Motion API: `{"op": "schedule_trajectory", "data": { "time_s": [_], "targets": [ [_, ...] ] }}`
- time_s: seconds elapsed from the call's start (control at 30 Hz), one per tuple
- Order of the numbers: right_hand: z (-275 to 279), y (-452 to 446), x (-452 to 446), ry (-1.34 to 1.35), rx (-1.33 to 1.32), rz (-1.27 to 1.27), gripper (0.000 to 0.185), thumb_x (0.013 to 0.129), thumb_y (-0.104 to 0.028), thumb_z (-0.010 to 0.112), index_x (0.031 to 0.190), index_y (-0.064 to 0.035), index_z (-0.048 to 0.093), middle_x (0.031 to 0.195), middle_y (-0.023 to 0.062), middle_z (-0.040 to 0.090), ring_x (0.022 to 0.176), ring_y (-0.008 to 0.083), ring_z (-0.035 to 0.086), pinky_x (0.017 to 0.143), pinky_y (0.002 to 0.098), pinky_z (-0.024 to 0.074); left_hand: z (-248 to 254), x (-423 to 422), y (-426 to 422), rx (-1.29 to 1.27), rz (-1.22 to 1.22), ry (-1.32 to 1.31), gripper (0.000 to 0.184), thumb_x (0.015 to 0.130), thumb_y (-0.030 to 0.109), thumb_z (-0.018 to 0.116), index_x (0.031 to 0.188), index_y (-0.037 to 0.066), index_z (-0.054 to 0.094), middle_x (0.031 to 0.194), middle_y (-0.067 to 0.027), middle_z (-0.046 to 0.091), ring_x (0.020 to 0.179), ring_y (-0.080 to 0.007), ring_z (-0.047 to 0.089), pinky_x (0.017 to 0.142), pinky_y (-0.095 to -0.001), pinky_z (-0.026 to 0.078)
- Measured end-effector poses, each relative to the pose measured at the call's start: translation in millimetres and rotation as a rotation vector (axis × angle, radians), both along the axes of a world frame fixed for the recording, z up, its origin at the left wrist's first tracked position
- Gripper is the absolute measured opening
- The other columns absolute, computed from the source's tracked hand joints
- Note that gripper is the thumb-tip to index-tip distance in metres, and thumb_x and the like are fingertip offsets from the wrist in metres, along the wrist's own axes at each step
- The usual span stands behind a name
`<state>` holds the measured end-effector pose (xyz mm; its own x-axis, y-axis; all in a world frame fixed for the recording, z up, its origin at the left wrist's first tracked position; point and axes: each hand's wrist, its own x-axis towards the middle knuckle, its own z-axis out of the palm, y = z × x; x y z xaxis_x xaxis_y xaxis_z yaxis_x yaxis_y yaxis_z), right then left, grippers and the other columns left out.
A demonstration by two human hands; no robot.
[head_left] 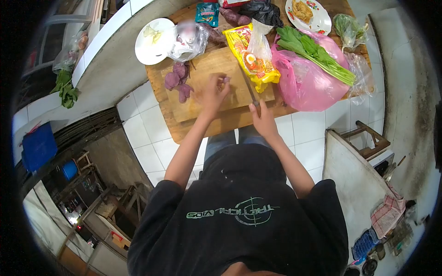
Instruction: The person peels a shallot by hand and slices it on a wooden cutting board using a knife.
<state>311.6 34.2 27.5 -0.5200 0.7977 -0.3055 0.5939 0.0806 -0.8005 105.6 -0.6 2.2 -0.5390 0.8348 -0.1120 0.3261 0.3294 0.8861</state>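
Over the middle of a wooden cutting board [202,64], my left hand [215,94] pinches a small purple piece [226,80] between its fingertips. My right hand [264,118], at the board's front right edge, is closed around the handle of a knife [251,93], whose blade points away from me over the board. Several purple shallots or similar bulbs [172,80] lie on the board's left part. The yellow noodle packet [251,55] rests just beyond the knife, partly over the board's right side.
A white plate with pale scraps [144,51] and a clear bag [188,41] stand back left. A pink bag [306,85] bearing leafy greens [317,51] is on the right. A floral plate with fried food [322,16] and purple tubers [235,17] are at the back.
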Motion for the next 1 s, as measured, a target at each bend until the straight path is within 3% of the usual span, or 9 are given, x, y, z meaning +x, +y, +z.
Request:
{"op": "schedule_trajectory", "data": {
  "time_s": [0.07,0.17,0.3,0.4,0.5,0.6,0.7,0.77,1.0],
  "targets": [
    [6,15,-10,0.035,0.003,0.044,0.04,0.099,-0.029,0.055,0.12,0.0044,0.049,0.091,0.0286,0.064,0.086,0.0493,0.062,0.075,0.056,0.0494,27,-4,-11,-0.049,0.164,-0.245,0.023,0.092,0.006,0.067,0.113,0.002,0.059,0.1,-0.009,0.065,0.093,-0.017,0.067,0.082,-0.0331,0.056],
    [-8,19,-35,-0.13,0.341,0.101,0.032,0.094,-0.021,0.059,0.115,0.003,0.052,0.103,0.024,0.063,0.092,0.0428,0.064,0.075,0.0524,0.0527,64,-6,-31,0.132,0.184,-0.491,0.025,0.094,0.006,0.066,0.117,-0.001,0.059,0.107,-0.0087,0.066,0.099,-0.0172,0.067,0.087,-0.0313,0.056],
    [-29,31,-73,-0.371,0.542,0.24,0.03,0.084,-0.01,0.066,0.111,-0.0016,0.054,0.119,0.0169,0.057,0.107,0.0337,0.059,0.073,0.0449,0.0555,104,-10,-50,0.238,0.178,-0.568,0.029,0.094,0.005,0.067,0.12,-0.002,0.058,0.112,-0.0081,0.065,0.105,-0.0179,0.066,0.092,-0.0301,0.052],
    [-37,33,-82,-0.333,0.691,0.329,0.043,0.084,-0.015,0.068,0.122,-0.0015,0.052,0.113,0.0197,0.055,0.098,0.0363,0.059,0.076,0.0438,0.0541,126,-12,-65,0.3,0.19,-0.558,0.029,0.093,0.003,0.067,0.121,-0.001,0.059,0.112,-0.0081,0.065,0.107,-0.0175,0.065,0.092,-0.0291,0.051],
    [40,27,-86,0.035,0.855,0.318,0.038,0.088,-0.012,0.068,0.121,-0.0012,0.055,0.11,0.0147,0.059,0.096,0.0275,0.062,0.078,0.0364,0.0539,145,-12,-76,0.333,0.192,-0.486,0.03,0.092,0.0,0.067,0.121,0.0,0.059,0.113,-0.0077,0.064,0.108,-0.0171,0.064,0.093,-0.0286,0.051],
    [104,12,-91,0.504,-0.144,0.233,0.028,0.092,-0.009,0.067,0.118,0.0005,0.061,0.1,0.0093,0.067,0.09,0.017,0.066,0.077,0.0287,0.0541,155,-15,-85,0.391,0.165,-0.422,0.03,0.091,-0.003,0.066,0.12,-0.001,0.059,0.115,-0.0072,0.061,0.109,-0.0168,0.063,0.095,-0.0288,0.052],
    [140,-5,-105,0.674,-0.274,0.192,0.02,0.094,-0.011,0.068,0.109,0.0022,0.064,0.092,0.0073,0.07,0.085,0.0119,0.067,0.079,0.0259,0.0532,165,-19,-94,0.417,0.077,-0.334,0.03,0.09,-0.004,0.066,0.119,-0.002,0.059,0.117,-0.0071,0.058,0.11,-0.0171,0.063,0.096,-0.0299,0.052],
    [143,-12,-116,0.636,-0.308,0.186,0.019,0.094,-0.01,0.067,0.107,0.0026,0.064,0.092,0.0059,0.07,0.085,0.0112,0.066,0.079,0.0258,0.0533,167,-25,-99,0.417,0.036,-0.263,0.029,0.09,-0.003,0.066,0.119,-0.002,0.059,0.119,-0.0079,0.057,0.112,-0.0178,0.062,0.096,-0.0313,0.053],
    [132,-29,-132,0.562,-0.357,0.242,0.015,0.097,-0.01,0.064,0.104,0.0034,0.064,0.091,0.004,0.07,0.081,0.0086,0.064,0.075,0.0239,0.0521,149,-43,-126,0.387,0.103,-0.486,0.028,0.091,0.0,0.066,0.118,-0.003,0.06,0.116,-0.0088,0.061,0.109,-0.0182,0.064,0.095,-0.0318,0.054]
  ]
}}
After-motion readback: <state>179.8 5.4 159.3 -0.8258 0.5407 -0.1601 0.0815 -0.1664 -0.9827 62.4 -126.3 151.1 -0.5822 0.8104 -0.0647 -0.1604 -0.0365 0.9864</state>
